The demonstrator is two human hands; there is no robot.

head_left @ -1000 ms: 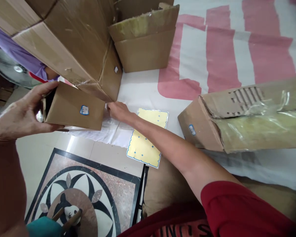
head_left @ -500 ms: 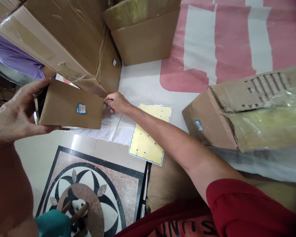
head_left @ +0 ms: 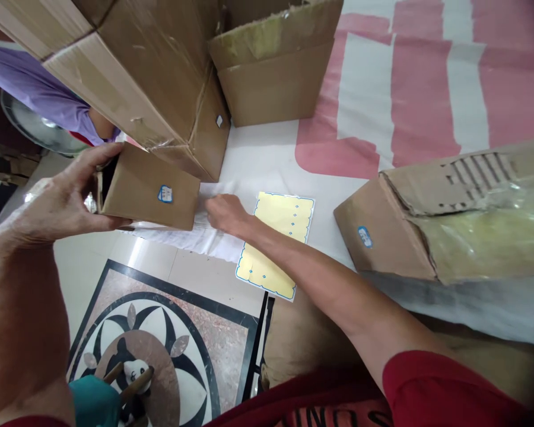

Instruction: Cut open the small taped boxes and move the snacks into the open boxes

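My left hand (head_left: 66,201) grips the left end of a small brown cardboard box (head_left: 149,187), thumb above and fingers beneath. The box is tilted above the table's near edge and bears a small blue-edged label. Just beyond its right end is my right hand (head_left: 229,213), closed with the knuckles up; a narrow gap separates it from the box. What lies in those fingers, if anything, is hidden. Under my right forearm rests a yellow sheet (head_left: 271,249) with a blue scalloped border.
Tall taped cartons (head_left: 151,71) stand behind the small box, beside an open carton (head_left: 276,83). A taped, labelled carton (head_left: 382,231) lies at the right on the pink-and-white cloth (head_left: 422,89). Another person's purple sleeve (head_left: 48,89) shows at the left. A patterned floor (head_left: 160,332) lies below.
My right hand has drawn back from the box's right end, where its fingers were touching. The view has shifted slightly; my left hand still holds the box.
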